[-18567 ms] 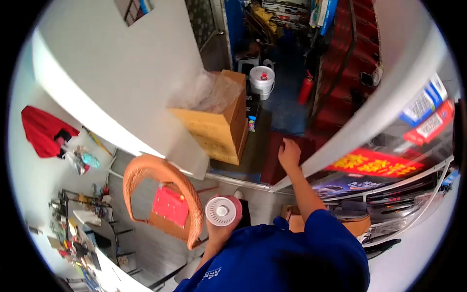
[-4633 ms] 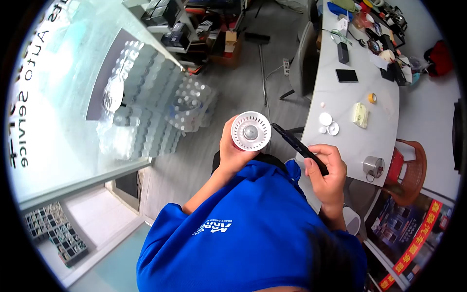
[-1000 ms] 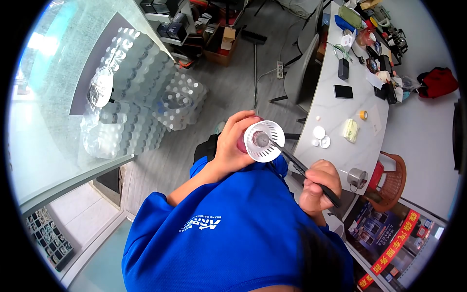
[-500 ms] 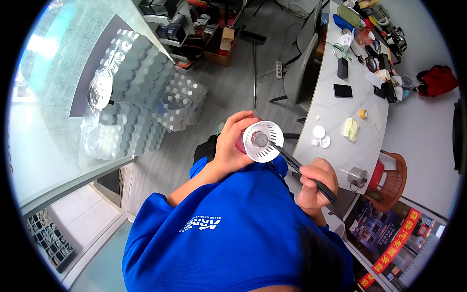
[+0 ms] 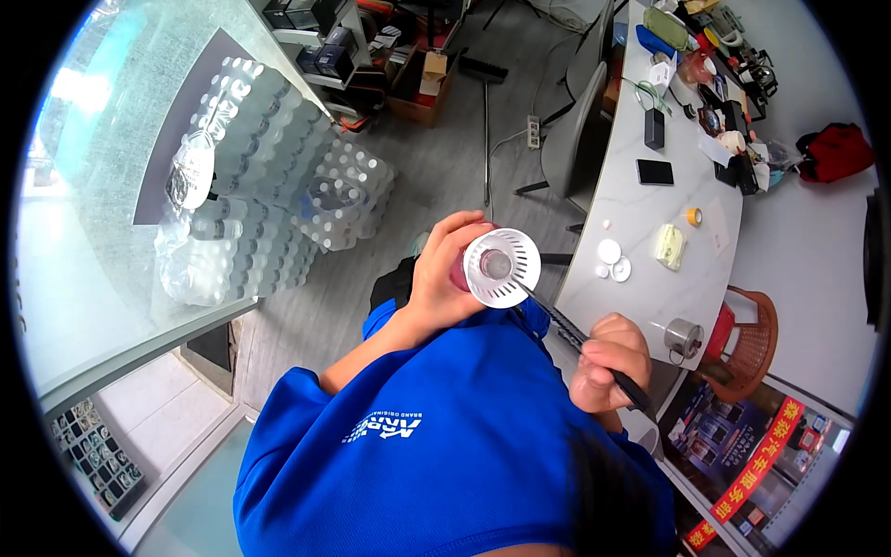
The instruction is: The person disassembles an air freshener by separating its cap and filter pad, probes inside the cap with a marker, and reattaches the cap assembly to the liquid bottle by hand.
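Left hand (image 5: 438,269) grasps a slotted container (image 5: 502,265), right hand (image 5: 611,364) a black tool (image 5: 566,328). Floor (image 5: 436,172) lies beyond the container, table edge (image 5: 597,209) to its right. Tool tip indistinct.

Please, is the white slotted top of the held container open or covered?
Open: no lid covers the white slotted top; its slotted inner wall and round grey centre are visible. The left hand holds the container.

a black phone (image 5: 654,173) and a yellow tape roll (image 5: 693,217) lie on a white table (image 5: 640,299), a wicker chair (image 5: 763,343) beside it; a broom (image 5: 486,121) is on the grey floor (image 5: 427,162); clear bottles (image 5: 264,139) stand packed.
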